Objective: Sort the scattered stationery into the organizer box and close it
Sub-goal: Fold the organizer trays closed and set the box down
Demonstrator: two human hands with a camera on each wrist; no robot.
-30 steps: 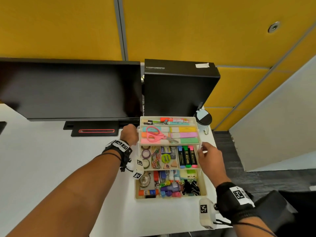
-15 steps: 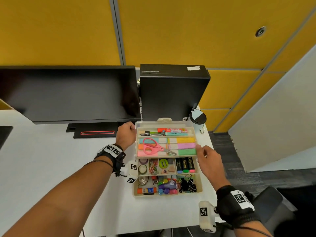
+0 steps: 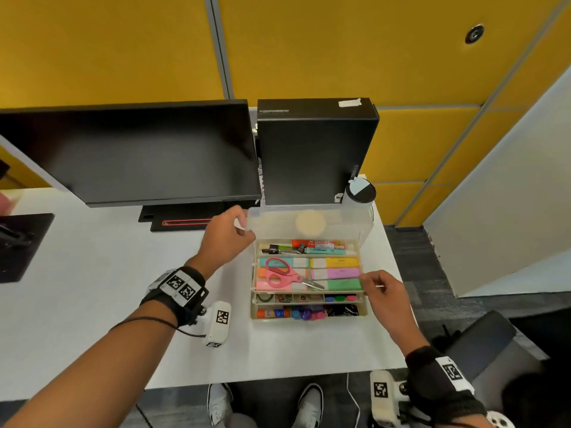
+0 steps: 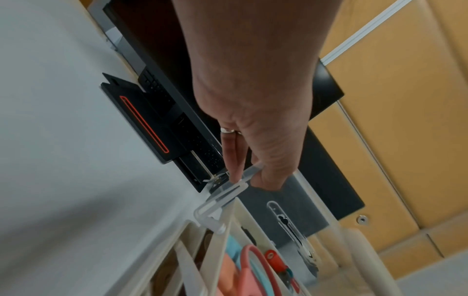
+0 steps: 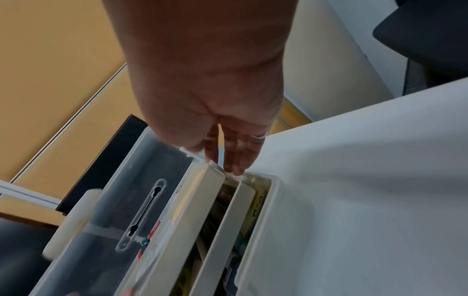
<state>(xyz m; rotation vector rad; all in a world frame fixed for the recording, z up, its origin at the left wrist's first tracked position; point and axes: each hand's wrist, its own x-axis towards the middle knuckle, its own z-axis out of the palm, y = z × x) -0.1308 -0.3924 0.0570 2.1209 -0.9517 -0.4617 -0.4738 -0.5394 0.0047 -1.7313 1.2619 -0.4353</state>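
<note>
I see the organizer box (image 3: 309, 313) sitting on the white table (image 3: 92, 288), toward its right edge, just in front of a black computer case (image 3: 315, 149) and beside a dark monitor (image 3: 139, 149). Its tiers are stacked close, each stepped slightly back from the one below, so only narrow strips of the two lower trays show. The top tray (image 3: 309, 273) carries pink scissors (image 3: 284, 274) lying across pastel highlighters (image 3: 335, 273), with pens and markers (image 3: 309, 246) in the row behind them. The clear lid (image 3: 309, 223) stands raised at the back, tilted over the top tray and not shut. My left hand (image 3: 227, 234) is at the lid's left corner; in the left wrist view its fingers (image 4: 234, 160) and thumb are clamped on the clear edge of the lid (image 4: 249, 173). My right hand (image 3: 387, 293) is at the right end of the top tray, with its fingers (image 5: 235, 156) fairly straight and close together, their tips touching the tray's edge (image 5: 215, 174) where the lid (image 5: 142, 180) meets it; I cannot tell whether the thumb pinches anything there. A round black and white container (image 3: 360, 191) stands just behind the box's right rear corner. The lower compartments hold clips, tape rolls and small coloured items, too small to name singly.
</note>
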